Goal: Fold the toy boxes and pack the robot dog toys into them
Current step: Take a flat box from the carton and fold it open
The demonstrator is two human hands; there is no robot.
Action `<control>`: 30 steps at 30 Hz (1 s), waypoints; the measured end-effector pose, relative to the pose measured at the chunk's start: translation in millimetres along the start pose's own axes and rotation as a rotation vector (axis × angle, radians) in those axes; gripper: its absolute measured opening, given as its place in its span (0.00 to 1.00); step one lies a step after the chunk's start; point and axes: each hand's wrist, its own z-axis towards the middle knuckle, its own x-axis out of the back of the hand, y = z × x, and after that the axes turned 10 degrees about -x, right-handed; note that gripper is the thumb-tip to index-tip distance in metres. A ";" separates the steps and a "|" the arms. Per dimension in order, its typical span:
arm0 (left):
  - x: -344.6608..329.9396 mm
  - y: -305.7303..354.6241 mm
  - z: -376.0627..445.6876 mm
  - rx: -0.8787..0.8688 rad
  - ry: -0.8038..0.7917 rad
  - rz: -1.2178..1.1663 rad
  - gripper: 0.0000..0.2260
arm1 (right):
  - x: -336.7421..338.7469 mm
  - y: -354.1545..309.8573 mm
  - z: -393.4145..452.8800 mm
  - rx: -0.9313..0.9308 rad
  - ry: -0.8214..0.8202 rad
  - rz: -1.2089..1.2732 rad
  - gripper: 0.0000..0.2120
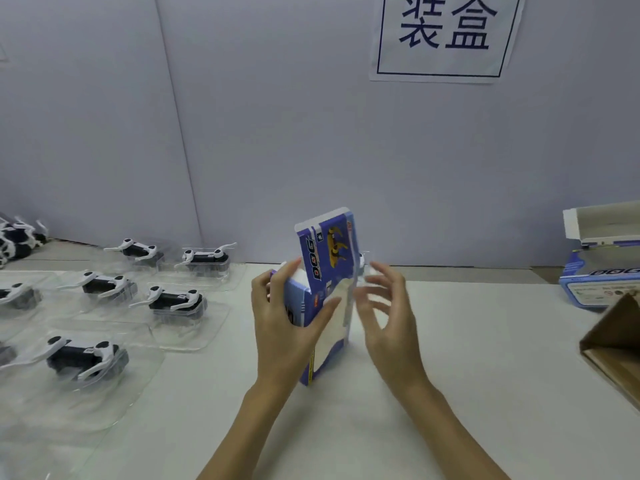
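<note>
Packing step: left hand (287, 317) grips upright toy box (327, 289) mid-table (485, 358), lid flap up; right hand (384, 306) spread, blurred, holding nothing. Next: likely tuck flap shut.

Paper sign (446, 36) on grey wall (277, 133) (blue characters), brown carton (613, 341) rightward

Surface: white flat tabletop (467, 341) meeting a pale grey wall.
Landmark: upright blue printed cardboard toy box (327, 296), its base on the table near the middle.
Left of the box: black-and-white robot dog toys (175, 301) in clear plastic blister trays (194, 336), set in rows.
Far right of the box: open blue-and-white cardboard box (601, 271); nearer the viewer, a brown corrugated cardboard carton (613, 344).
</note>
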 end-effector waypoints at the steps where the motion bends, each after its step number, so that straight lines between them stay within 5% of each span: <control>1: 0.9 -2.3 -1.0 -0.050 -0.020 0.063 0.36 | -4.6 0.2 -4.1 0.011 -0.069 -0.021 0.28; 4: 2.7 -4.4 -6.2 -0.211 -0.189 0.091 0.43 | -18.2 -0.1 -11.9 -0.089 -0.213 0.034 0.42; 7: 0.9 -2.0 -11.2 -0.342 -0.378 0.016 0.43 | -15.6 -2.1 -4.7 -0.239 -0.119 0.243 0.49; 11: -3.2 4.1 -9.1 -0.139 -0.313 -0.282 0.31 | 6.8 3.6 14.0 -0.323 0.027 0.360 0.39; 14: -0.4 -2.2 -4.7 0.056 -0.264 -0.115 0.31 | 20.5 12.4 23.6 -0.406 -0.051 0.506 0.28; 17: 8.5 -4.3 -0.1 0.455 -0.457 -0.375 0.31 | 23.1 19.0 25.0 -0.420 -0.162 0.536 0.27; 20: 11.2 -7.9 1.5 0.556 -0.486 -0.445 0.27 | 18.1 21.4 23.2 -0.392 -0.202 0.492 0.26; 23: 13.0 -9.6 5.3 0.456 -0.299 -0.292 0.35 | 15.8 18.0 21.0 -0.310 -0.043 0.338 0.32; 25: 16.4 -15.3 6.7 0.219 -0.231 -0.027 0.43 | 16.2 16.7 18.5 -0.115 0.121 0.183 0.22; 28: 19.9 -27.9 2.8 -0.092 -0.270 0.353 0.45 | 17.0 13.1 10.7 0.129 0.209 0.091 0.14; 30: 14.8 -36.3 -6.1 -0.152 -0.383 0.428 0.40 | 13.3 11.3 4.8 0.265 0.187 0.040 0.13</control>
